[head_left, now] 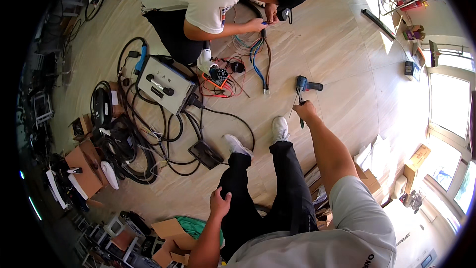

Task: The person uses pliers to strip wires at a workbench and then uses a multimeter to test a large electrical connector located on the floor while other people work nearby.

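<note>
My right hand (307,110) grips a hand tool with dark green handles (302,121), apparently pliers, beside a blue cordless power tool (311,85) on the floor; the pliers' head overlaps it, so contact is unclear. My left hand (220,203) rests on my left thigh, holding nothing, fingers loosely apart. Opposite me, a crouching co-worker (208,0) in a white shirt and dark cap holds a small blue item (266,23) at a dark cable with loose coloured wires (258,62).
A metal case (166,84) with black cables stands left of centre, near a multimeter (216,82) with leads and a dark flat device (206,155). Coiled cables (126,144) and cardboard boxes (84,164) lie at the left. Windows (448,104) and more boxes line the right.
</note>
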The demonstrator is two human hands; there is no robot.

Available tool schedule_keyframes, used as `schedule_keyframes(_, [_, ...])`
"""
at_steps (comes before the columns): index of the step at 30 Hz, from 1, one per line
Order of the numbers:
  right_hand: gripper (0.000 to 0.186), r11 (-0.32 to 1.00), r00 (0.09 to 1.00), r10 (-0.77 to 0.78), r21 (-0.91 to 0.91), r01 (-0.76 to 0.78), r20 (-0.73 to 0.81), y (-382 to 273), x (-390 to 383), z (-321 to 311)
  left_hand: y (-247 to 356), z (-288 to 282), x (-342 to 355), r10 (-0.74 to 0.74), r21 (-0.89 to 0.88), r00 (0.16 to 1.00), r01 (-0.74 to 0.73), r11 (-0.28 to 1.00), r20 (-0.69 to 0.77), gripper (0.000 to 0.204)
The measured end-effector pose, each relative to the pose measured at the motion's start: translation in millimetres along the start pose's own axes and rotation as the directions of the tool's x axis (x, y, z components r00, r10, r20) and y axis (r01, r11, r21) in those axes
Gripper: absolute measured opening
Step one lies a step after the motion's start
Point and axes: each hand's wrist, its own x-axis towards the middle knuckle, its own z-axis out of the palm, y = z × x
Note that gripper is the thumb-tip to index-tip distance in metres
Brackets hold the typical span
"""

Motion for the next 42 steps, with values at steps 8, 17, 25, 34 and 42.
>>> schedule_keyframes(8, [0.053, 0.986, 0.995, -0.060, -0.148, 0.072, 0.084, -15, 191, 120, 9, 49, 91, -0.081, 0.063, 0.995, 0.085, 0.994, -0.065, 0.053])
schedule_keyframes(17, [0.068, 0.850, 0.993, -0.050, -0.527, -0.013, -0.106, -15, 326, 208, 11, 22, 117, -0.140, -0.063, 0.981, 0.132, 0.989, -0.134, 0.049])
schedule_keyframes(25, [0.079, 0.793, 0.991, -0.043, -0.608, -0.046, -0.130, -5, 369, 228, 3, 6, 135, -0.147, -0.103, 0.983, 0.136, 0.985, -0.111, 0.049])
schedule_keyframes(34, [0.076, 0.789, 0.962, -0.181, -0.614, 0.017, -0.206, -14, 349, 239, -2, 10, 129, -0.145, -0.146, 0.981, 0.126, 0.981, -0.128, 0.049])
schedule_keyframes(42, [0.057, 0.778, 0.888, -0.456, -0.510, 0.367, -0.056, 7, 220, 251, 0, 36, 113, -0.155, -0.104, 0.977, 0.141, 0.985, -0.144, 0.044])
